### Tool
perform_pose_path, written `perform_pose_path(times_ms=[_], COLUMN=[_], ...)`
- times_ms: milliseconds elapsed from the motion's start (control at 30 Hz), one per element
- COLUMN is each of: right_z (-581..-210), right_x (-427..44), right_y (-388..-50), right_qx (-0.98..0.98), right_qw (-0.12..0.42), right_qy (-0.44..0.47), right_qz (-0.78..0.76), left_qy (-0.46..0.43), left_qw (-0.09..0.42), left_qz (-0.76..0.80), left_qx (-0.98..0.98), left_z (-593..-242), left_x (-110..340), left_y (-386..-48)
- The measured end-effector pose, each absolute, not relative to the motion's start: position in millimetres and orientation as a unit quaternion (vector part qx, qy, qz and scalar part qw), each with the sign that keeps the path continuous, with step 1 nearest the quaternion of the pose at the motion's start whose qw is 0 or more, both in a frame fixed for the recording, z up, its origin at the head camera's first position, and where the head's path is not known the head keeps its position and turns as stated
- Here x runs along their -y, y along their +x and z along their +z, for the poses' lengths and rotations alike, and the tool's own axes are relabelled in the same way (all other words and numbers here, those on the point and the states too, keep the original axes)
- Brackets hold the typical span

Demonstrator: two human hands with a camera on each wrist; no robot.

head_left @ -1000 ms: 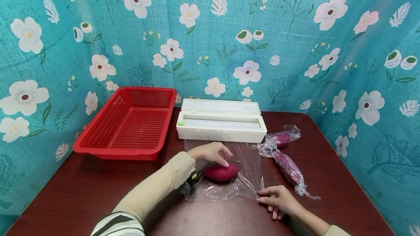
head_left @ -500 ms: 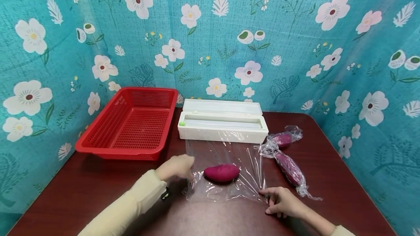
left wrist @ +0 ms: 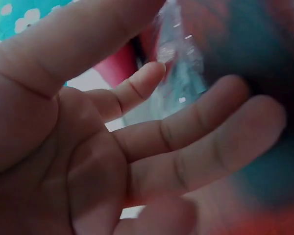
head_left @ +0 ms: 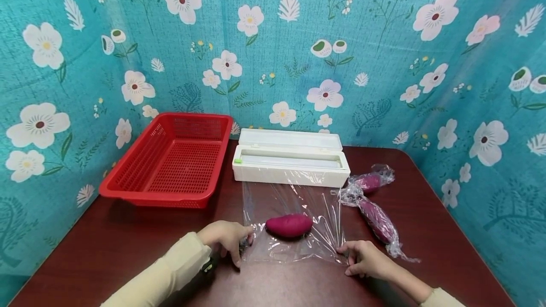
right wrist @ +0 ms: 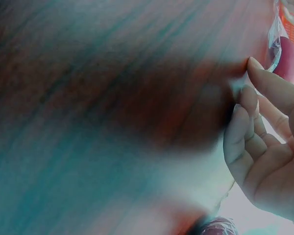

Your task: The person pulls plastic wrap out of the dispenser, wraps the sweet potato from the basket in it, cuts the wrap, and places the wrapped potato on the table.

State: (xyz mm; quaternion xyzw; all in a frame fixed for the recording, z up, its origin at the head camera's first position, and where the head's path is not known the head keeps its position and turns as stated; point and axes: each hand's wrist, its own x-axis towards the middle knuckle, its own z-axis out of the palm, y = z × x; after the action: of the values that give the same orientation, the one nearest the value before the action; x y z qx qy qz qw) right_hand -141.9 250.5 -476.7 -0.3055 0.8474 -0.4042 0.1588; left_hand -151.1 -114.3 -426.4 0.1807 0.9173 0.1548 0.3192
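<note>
A purple sweet potato (head_left: 289, 225) lies on a sheet of plastic wrap (head_left: 294, 252) spread on the table, drawn from the white wrap dispenser (head_left: 292, 174) behind it. At the sheet's left edge is my left hand (head_left: 227, 239), its fingertips by the crumpled film; the left wrist view shows spread, loosely bent fingers (left wrist: 181, 127), not closed on it. My right hand (head_left: 368, 260) touches the sheet's front right corner with an extended index finger, the thumb apart. In the right wrist view its other fingers (right wrist: 240, 132) are bent. Neither hand touches the sweet potato.
A red plastic basket (head_left: 209, 174) stands at the back left. Two wrapped sweet potatoes lie at the right, one farther back (head_left: 368, 182) and one nearer (head_left: 377, 219). The dispenser's lid (head_left: 291, 139) is raised. A flowered curtain (head_left: 273, 70) surrounds the dark table (head_left: 273, 288).
My left hand has left the sweet potato and moved left and down to the film's left edge. My right hand stays at the front right corner, thumb now farther from the index finger.
</note>
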Motion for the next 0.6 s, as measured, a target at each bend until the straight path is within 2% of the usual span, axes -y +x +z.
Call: perform_pose_path(times_ms=[367, 467, 600], right_z=[-473, -472, -472], right_x=[-254, -255, -256], right_y=[-147, -150, -155], right_qx=[-0.855, -0.854, -0.845], right_qw=[0.125, 0.091, 0.026], right_qy=[-0.352, -0.373, -0.404], right_qz=[-0.360, -0.350, -0.348], left_qy=[0.240, 0.250, 0.286], left_qw=[0.240, 0.222, 0.174], left_qz=[0.132, 0.149, 0.154], left_qx=[-0.931, -0.931, -0.929], left_z=[-448, -452, -455], left_x=[110, 113, 117], left_y=[-147, -150, -153])
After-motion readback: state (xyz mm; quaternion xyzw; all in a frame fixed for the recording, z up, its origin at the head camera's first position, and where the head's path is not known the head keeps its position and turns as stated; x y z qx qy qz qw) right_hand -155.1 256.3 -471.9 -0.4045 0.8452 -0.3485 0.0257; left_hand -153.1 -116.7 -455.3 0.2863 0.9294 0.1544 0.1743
